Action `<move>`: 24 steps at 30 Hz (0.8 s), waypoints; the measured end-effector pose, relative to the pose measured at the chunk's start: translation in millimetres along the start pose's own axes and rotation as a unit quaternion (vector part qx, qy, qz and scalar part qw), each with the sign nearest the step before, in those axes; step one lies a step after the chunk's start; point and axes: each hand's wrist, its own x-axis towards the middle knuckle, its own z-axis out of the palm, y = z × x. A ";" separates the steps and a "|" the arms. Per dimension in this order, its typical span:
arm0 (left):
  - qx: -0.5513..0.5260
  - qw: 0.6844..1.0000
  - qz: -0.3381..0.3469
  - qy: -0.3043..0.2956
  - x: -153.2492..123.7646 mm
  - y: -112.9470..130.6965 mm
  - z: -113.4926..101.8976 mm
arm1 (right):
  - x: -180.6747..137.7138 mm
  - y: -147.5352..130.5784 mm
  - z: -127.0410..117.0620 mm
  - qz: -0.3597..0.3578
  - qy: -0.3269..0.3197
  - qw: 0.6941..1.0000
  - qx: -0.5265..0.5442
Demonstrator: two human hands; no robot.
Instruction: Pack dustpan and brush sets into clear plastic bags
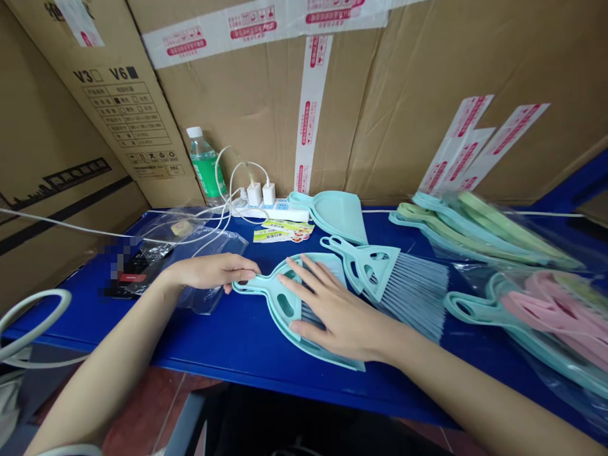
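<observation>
A mint-green dustpan [280, 323] lies on the blue table with a small hand brush [286, 305] nested in it, their handles lined up. My left hand [223, 271] pinches the handle end between thumb and fingers. Spread flat over the brush and pan, my right hand [327, 310] rests with its fingers apart and hides part of the bristles. Just right of it lie more mint hand brushes [413, 285] with grey-blue bristles, overlapping each other. Behind them is another mint dustpan [339, 212], its handle against the power strip.
Bagged green and blue sets [475, 228] and bagged pink and mint sets [555, 316] lie at right. A power strip [285, 212] with chargers, a green-labelled bottle [206, 168], printed cards [280, 233] and clear plastic bags [213, 247] stand or lie toward the back left. Cardboard boxes [256, 95] wall the back.
</observation>
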 end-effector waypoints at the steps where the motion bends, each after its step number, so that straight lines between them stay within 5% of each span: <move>1: -0.004 1.000 -0.001 -0.007 -0.5 -0.4 -0.7 | 0.8 -0.4 1.1 0.004 -0.008 1.000 0.003; 12: -0.131 0.987 0.007 -0.091 11.3 -2.9 3.4 | 4.3 1.0 1.1 -0.010 -0.026 1.000 -0.009; 24: -0.165 0.979 0.036 -0.112 18.4 -12.9 3.7 | 4.5 3.1 6.1 -0.015 -0.032 0.999 -0.018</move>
